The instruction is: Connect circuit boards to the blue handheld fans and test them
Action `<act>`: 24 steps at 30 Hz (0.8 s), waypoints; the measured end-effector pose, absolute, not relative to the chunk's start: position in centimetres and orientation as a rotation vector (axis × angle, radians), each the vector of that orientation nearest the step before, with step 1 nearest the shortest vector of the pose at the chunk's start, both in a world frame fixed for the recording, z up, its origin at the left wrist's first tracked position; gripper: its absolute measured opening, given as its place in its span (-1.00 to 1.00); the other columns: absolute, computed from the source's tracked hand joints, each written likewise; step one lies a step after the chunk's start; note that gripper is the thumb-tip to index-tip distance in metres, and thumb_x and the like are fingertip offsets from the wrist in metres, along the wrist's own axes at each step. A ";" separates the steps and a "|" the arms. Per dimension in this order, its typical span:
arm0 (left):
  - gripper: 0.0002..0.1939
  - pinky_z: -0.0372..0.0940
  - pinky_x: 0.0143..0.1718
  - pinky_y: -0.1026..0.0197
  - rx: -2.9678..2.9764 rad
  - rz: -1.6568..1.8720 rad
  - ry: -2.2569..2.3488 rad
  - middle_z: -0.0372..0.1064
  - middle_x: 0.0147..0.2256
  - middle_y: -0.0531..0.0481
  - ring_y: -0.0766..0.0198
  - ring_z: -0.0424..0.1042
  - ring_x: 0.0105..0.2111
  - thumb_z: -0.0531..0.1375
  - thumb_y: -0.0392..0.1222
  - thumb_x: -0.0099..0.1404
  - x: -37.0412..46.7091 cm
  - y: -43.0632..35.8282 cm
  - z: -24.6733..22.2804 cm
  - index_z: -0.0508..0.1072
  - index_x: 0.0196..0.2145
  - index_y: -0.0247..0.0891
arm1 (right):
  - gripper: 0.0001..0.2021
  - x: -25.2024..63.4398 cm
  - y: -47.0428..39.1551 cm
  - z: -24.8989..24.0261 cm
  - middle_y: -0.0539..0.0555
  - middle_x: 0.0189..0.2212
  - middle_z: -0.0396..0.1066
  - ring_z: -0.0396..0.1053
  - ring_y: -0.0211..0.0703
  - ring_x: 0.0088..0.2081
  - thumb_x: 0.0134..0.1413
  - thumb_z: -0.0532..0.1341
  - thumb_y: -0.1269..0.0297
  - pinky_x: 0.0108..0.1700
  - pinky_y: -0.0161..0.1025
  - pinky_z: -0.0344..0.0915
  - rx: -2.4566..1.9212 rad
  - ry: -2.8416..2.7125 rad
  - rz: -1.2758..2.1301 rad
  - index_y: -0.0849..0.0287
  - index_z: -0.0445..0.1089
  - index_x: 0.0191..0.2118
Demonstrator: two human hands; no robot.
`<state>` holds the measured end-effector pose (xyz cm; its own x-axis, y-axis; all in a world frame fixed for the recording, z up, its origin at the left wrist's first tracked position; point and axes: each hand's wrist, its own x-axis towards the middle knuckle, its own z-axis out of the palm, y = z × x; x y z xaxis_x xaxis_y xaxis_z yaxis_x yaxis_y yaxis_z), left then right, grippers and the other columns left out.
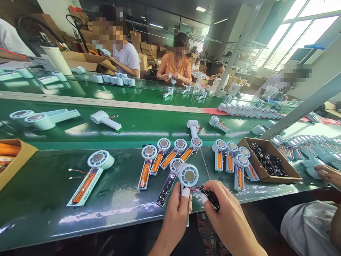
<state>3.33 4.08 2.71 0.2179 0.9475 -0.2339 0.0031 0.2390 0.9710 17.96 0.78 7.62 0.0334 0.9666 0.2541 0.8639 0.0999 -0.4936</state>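
My left hand (176,209), with a white cover on its thumb, is closed around the handle of a light blue handheld fan (189,175), its round head facing up. Between the thumb and fingers of my right hand (225,209) is a black circuit board (211,199), partly hidden by the fingers. Thin red wires (195,188) run between the fan and this board. Just behind my left hand lies another fan (176,165) with a black board (165,190) along its handle. Several fans with orange batteries (144,174) rest on the table beyond.
An open cardboard box (271,161) of black boards stands at the right, near a co-worker's hand (329,174). One fan (99,160) lies at the left, beside another carton (18,160). A green conveyor (149,121) carries more fans. People sit across it.
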 end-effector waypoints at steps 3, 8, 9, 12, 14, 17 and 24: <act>-0.75 0.30 -0.17 0.24 1.078 0.857 1.114 0.44 -0.29 0.04 0.18 0.40 -0.23 0.03 0.05 0.42 3.0 4.4 3.6 0.41 -0.22 -0.11 | -0.80 18.1 1.1 7.4 0.08 -0.18 0.49 0.51 -0.09 -0.26 0.24 0.00 0.42 -0.30 -0.25 0.34 -1.779 -1.959 0.088 0.05 0.23 -0.08; -0.74 0.29 -0.01 0.17 1.075 0.879 1.018 0.47 -0.16 0.01 0.12 0.41 -0.11 0.09 0.05 0.37 3.0 4.4 3.8 0.40 -0.11 -0.12 | -0.78 19.4 1.6 7.5 0.08 -0.27 0.51 0.49 -0.11 -0.45 0.31 -0.05 0.48 -0.46 -0.23 0.19 -1.785 -2.206 -0.184 0.08 0.26 -0.11; -0.72 0.29 0.00 0.14 1.106 0.885 0.999 0.46 -0.13 -0.01 0.10 0.40 -0.09 0.11 0.04 0.36 3.1 4.4 3.6 0.38 -0.07 -0.14 | -0.76 19.7 1.7 7.6 0.07 -0.29 0.50 0.47 -0.12 -0.48 0.30 -0.06 0.51 -0.47 -0.23 0.16 -1.774 -2.260 -0.219 0.08 0.27 -0.14; -0.68 0.30 -0.06 0.09 1.244 0.862 1.024 0.45 -0.16 -0.06 0.08 0.39 -0.14 0.10 0.04 0.38 3.4 4.4 2.9 0.34 -0.03 -0.18 | -0.75 20.6 1.9 7.8 0.01 -0.42 0.44 0.41 -0.14 -0.57 0.21 -0.01 0.58 -0.53 -0.22 0.03 -1.774 -2.408 -0.299 0.08 0.29 -0.25; -0.69 0.30 -0.14 0.10 1.292 0.843 1.069 0.43 -0.24 -0.05 0.10 0.38 -0.23 0.05 0.04 0.41 3.5 4.4 2.5 0.35 -0.05 -0.19 | -0.75 20.8 2.1 8.1 -0.02 -0.49 0.39 0.36 -0.16 -0.63 0.12 0.05 0.62 -0.57 -0.21 -0.09 -1.799 -2.506 -0.321 0.09 0.29 -0.32; -0.72 0.29 -0.21 0.15 1.274 0.864 1.104 0.40 -0.32 0.01 0.15 0.35 -0.31 0.03 0.01 0.42 3.6 4.5 2.5 0.37 -0.05 -0.17 | -0.77 20.5 2.1 8.8 -0.01 -0.52 0.39 0.35 -0.16 -0.64 0.02 0.14 0.63 -0.56 -0.17 -0.18 -1.723 -2.709 -0.274 0.10 0.30 -0.40; -0.75 0.29 -0.26 0.23 1.045 0.848 1.109 0.42 -0.33 0.04 0.20 0.36 -0.33 0.09 -0.04 0.32 3.2 4.6 3.8 0.44 -0.13 -0.15 | -0.86 19.8 2.3 10.3 -0.02 -0.45 0.47 0.37 -0.18 -0.49 0.14 0.19 0.47 -0.44 -0.26 0.02 -1.440 -2.664 0.510 0.11 0.31 -0.40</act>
<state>3.18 4.60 3.77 0.2485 0.9258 -0.2850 -0.0325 0.3020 0.9528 19.83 2.30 10.33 -0.5583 0.8242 -0.0947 0.8010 0.5057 -0.3205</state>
